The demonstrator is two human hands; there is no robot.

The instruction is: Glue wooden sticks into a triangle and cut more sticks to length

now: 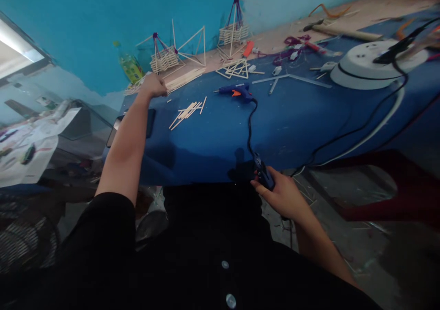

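Note:
My left hand [153,86] reaches far across the blue table [292,122] and is closed over a heap of thin wooden sticks [182,78] at the far left edge. My right hand [280,193] sits at the near table edge, fingers wrapped round a blue plug or switch block [264,172] on a black cord. That cord runs up to a blue glue gun [237,90] lying on the table. A small loose bunch of sticks [187,111] lies between my left hand and the glue gun.
Stick-built baskets [164,58] and frames [237,68] stand along the far edge by the teal wall. A white round extension reel [371,62] with cables sits at right. A green bottle [129,66] is at the back left, and a red chair [395,186] at right.

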